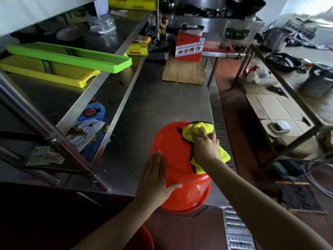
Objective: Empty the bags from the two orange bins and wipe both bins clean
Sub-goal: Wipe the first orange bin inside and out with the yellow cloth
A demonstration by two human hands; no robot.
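A: What are the hands doing?

B: The left hand (pixel 156 175) is lying flat, fingers straight and together, on the upturned base of the orange bin (pixel 177 159), with the thumb spread toward the bin's near side; it is pressing, not gripping. The right hand (pixel 205 147) is resting on a yellow cloth (pixel 198 131) on the same base; its fingers are bending over the bunched fabric and holding it against the plastic.

A: And where is that bin sitting?

B: It is standing upside down at the near edge of the steel counter (pixel 153 105), with its rim hanging past the counter's front edge; the cloth is draping over the base's right side. Nothing of its inside is showing.

A: Is the other bin showing?

B: A curved orange bin edge (pixel 144 239) is peeking in at the bottom, below the counter; whether anything is in it I cannot tell.

A: Other containers?

B: A red carton (pixel 189 47) is standing on a wooden board (pixel 183 73) at the counter's far end; a green tray (pixel 72 56) is lying across a yellow tray (pixel 54 73) on the shelf to the left; both are showing their undersides.
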